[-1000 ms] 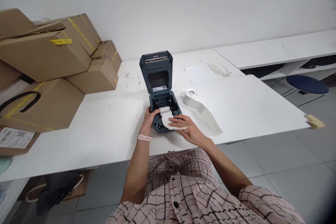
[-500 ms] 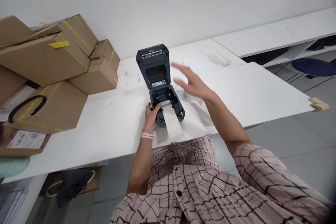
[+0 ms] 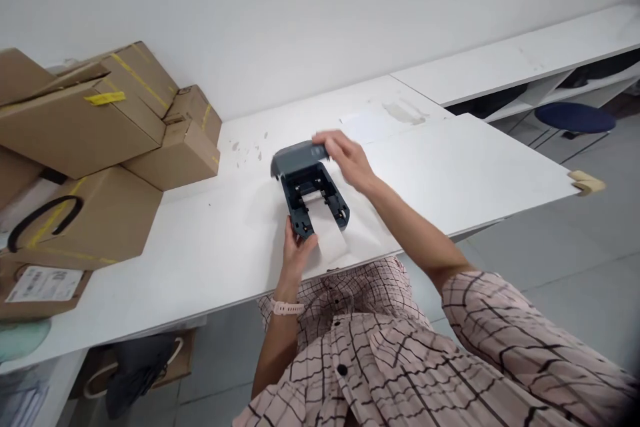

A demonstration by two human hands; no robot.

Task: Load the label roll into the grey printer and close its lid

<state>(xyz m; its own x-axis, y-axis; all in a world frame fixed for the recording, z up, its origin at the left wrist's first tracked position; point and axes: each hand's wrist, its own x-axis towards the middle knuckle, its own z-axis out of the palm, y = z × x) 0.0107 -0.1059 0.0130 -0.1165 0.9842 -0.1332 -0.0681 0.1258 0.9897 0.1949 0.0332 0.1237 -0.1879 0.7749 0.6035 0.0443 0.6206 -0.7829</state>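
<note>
White tabletop [image 3: 200, 260] spans the view, with grey floor tiles beneath it. At the near edge stands a person in a checked shirt, wearing a pink wristwatch [image 3: 285, 307] on the left wrist.

1. Left hand [image 3: 297, 250]: clasps the front-left corner of the label printer [image 3: 313, 203], thumb lying beside the paper strip [image 3: 331, 241]. The grip is closed on the housing.
2. The label printer sits at table centre, near the front edge. The white paper strip runs out of its front toward 6 o'clock and ends at the table edge.
3. Right hand [image 3: 345, 157]: reaches in from 4 o'clock, with the fingers curled over the free edge of the lid [image 3: 295, 160]. The grasp is on the lid; the thumb is hidden. The lid is half open, tilted over the base.
4. At 9 o'clock from the printer, a stack of cardboard boxes [image 3: 100, 147] with yellow tape occupies the table's left end.
5. At 1 o'clock, a flat sheet of paper [image 3: 365, 125] lies on the far tabletop.
6. At 2 o'clock, a white shelf unit [image 3: 500, 63] runs along the wall, with a blue stool [image 3: 575, 118] in front of it.
</note>
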